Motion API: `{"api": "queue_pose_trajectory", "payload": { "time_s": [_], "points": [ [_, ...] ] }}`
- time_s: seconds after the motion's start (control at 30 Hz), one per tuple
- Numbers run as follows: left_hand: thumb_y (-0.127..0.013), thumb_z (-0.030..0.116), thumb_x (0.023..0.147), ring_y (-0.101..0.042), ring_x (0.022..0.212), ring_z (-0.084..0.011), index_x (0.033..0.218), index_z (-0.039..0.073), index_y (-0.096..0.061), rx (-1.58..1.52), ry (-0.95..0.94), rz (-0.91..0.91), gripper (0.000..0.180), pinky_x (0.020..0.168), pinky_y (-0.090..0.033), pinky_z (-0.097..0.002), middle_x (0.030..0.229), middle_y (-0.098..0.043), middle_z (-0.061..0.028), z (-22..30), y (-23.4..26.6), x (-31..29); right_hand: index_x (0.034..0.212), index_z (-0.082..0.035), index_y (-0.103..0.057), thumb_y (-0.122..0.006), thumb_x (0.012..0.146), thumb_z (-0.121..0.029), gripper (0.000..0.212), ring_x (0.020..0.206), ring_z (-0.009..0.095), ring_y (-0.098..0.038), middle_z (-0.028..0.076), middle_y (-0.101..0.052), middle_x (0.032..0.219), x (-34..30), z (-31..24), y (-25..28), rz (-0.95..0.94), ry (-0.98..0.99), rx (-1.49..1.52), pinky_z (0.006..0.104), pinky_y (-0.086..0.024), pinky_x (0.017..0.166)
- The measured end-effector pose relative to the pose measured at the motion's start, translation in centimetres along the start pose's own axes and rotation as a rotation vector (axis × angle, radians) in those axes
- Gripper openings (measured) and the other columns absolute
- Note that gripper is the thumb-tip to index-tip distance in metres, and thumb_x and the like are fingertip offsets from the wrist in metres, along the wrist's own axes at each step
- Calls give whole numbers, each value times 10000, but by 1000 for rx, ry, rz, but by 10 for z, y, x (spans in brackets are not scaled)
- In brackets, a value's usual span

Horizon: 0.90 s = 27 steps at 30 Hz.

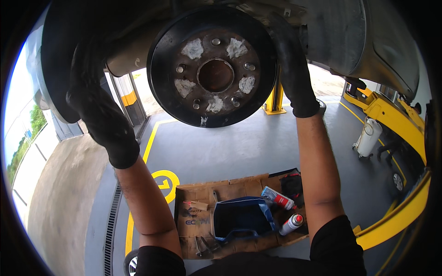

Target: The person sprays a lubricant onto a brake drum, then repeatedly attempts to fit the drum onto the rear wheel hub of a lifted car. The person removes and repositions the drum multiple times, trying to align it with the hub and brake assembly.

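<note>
A black brake disc (159, 83) hangs upright under the raised car, its centre rusty brown with wheel studs and whitish patches around the hub hole (215, 76). My right hand (292, 64), in a black glove, reaches up along the disc's right edge. Its fingers stretch upward into the shade; whether they touch the disc I cannot tell. Also gloved in black, my left hand (99, 108) is raised beside the grey body panel (51, 69) at the left, apart from the disc. Its fingers point up, and dark shadow partly hides them. I see nothing held in either hand.
Below lies a flattened cardboard sheet (195, 230) with a blue tray (244, 237), two spray cans (278, 198) (292, 224) and several hand tools (202, 246). Yellow lift arms (396, 122) curve along the right, near a white tank (367, 138). A floor drain (111, 232) runs at left.
</note>
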<state>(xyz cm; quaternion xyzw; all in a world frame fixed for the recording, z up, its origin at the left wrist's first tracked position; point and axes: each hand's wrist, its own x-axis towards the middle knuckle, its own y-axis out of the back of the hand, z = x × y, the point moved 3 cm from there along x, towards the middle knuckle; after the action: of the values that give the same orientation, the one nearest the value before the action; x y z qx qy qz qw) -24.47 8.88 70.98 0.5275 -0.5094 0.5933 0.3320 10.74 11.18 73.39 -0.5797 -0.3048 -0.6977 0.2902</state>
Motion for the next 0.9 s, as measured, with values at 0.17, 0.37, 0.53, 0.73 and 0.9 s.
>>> {"api": "queue_pose_trajectory", "payload": {
  "time_s": [0.17,0.37,0.53,0.73,0.9],
  "points": [
    [-229,517,1157,-393,1552,-329,1618,42,-396,58,-135,56,683,1299,-244,-423,1637,-458,-195,0,-24,3,1579,16,-408,-370,1141,-333,561,1523,331,-398,217,-443,1615,25,-55,43,202,245,346,441,-279,1273],
    [-196,644,1107,-347,1570,-373,1642,33,-339,135,-96,-5,824,1298,-266,-501,1675,-384,-218,11,-27,37,1553,-84,-453,-663,1056,-168,547,1444,320,-509,221,-495,1556,-4,13,-30,147,281,-412,452,-481,1155],
    [-191,613,1111,-372,1555,-391,1659,36,-289,-47,-20,-105,802,1276,-311,-520,1697,-333,-232,7,11,38,1570,46,-411,-445,1128,-146,483,1494,357,-438,225,-483,1587,-13,57,-17,153,92,89,428,-318,1255],
    [-297,529,1144,-433,1524,-369,1564,40,-475,-126,135,49,668,1291,-268,-490,1625,-465,-216,-34,-21,-30,1523,-84,-538,-758,985,-164,586,1396,324,-572,184,-563,1515,16,47,-21,-190,308,-423,390,-505,1133],
    [-551,330,1115,-556,1425,-329,1502,5,-551,203,-79,-63,505,1189,-427,-433,1536,-561,-223,-43,-57,-58,1494,-55,-587,-537,1108,-232,427,1319,241,-623,128,-597,1496,8,49,-38,-130,-131,312,353,-494,1101]
  ]
}}
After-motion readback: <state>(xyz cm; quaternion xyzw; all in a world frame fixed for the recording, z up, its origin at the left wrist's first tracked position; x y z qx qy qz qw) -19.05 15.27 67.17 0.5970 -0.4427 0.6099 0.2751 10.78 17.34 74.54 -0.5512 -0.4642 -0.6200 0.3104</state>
